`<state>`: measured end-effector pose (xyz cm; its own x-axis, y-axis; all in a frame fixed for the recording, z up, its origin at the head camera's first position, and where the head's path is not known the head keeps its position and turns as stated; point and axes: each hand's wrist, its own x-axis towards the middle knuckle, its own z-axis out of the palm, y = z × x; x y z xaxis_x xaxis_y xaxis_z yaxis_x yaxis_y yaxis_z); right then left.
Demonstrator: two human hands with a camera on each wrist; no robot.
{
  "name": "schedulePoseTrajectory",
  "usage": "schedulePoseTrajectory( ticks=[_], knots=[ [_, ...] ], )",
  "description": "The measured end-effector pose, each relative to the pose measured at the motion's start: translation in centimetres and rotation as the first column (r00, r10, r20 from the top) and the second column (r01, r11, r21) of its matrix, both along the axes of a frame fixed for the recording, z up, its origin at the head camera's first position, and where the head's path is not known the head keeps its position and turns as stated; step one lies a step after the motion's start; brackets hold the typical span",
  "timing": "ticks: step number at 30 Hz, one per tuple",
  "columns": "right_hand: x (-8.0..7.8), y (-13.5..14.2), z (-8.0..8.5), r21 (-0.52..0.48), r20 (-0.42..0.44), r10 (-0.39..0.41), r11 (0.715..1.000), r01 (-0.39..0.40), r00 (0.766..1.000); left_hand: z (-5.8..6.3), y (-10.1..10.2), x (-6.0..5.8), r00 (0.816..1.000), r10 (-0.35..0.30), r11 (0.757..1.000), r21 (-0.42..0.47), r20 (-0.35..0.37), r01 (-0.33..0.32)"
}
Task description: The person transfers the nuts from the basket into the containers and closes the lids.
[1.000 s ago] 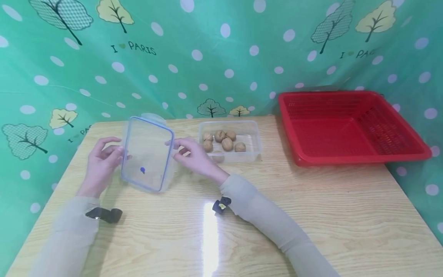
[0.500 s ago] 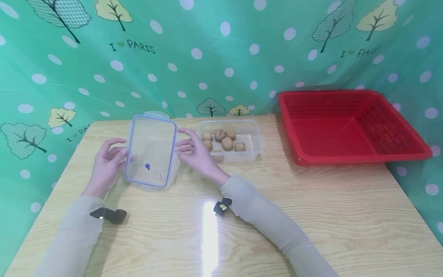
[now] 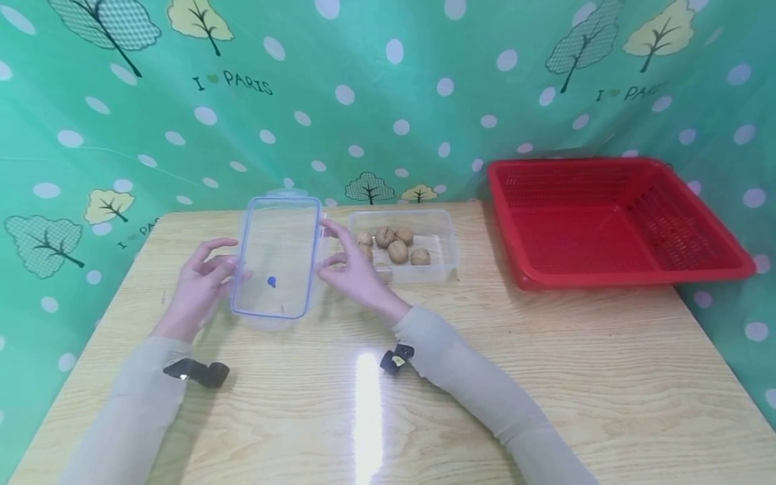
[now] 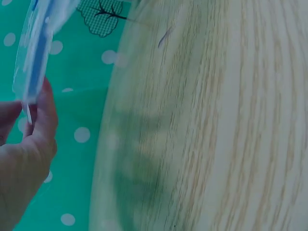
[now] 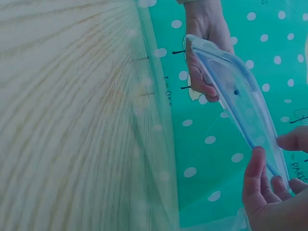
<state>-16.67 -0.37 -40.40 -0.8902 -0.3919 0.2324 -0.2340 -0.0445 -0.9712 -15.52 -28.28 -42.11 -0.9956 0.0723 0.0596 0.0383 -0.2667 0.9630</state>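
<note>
Between both hands, raised above the table, is a clear plastic container lid [image 3: 285, 256] with a blue sealing ring and a small blue mark. My left hand [image 3: 203, 283] pinches its left edge between thumb and fingers, as the left wrist view also shows at the lid's corner [image 4: 36, 62]. At the opposite edge, my right hand [image 3: 354, 269] holds the lid with thumb and fingertips; in the right wrist view its fingers [image 5: 255, 175] lie against the rim. Just behind the right hand stands a clear plastic box [image 3: 445, 249] holding several walnuts [image 3: 398, 252].
A large red plastic basket [image 3: 612, 279] stands at the back right of the wooden table [image 3: 485, 377]. Behind the table hangs a green dotted cloth [image 3: 364, 101]. A bright light reflection streaks the table's middle.
The lid has shifted right and slightly away from me, turning from slanted to nearly upright in the head view. Both hands moved right with it. Box, walnuts and basket stay put.
</note>
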Motion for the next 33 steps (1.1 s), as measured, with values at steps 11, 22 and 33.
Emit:
schedulePoseTrajectory(
  ticks=[11, 22, 33],
  knots=[
    [-1.7, 3.4, 0.1, -0.127, 0.076, 0.02, 0.992, -0.01, 0.997, 0.9, 1.7, -0.3, 0.984, -0.178, 0.97, -0.168, 0.018, 0.179],
    [-3.5, 6.4, 0.8, -0.036, 0.129, 0.02, 0.999, -0.016, 0.991, 3.0, 3.9, -3.6, 0.988, -0.155, 0.949, -0.279, -0.008, 0.147],
    [-5.2, 8.6, 2.0, 0.222, 0.111, -0.012, 0.975, -0.013, 0.994, 3.5, 6.3, -5.4, 0.925, -0.38, 0.824, -0.459, -0.014, 0.332]
  ],
)
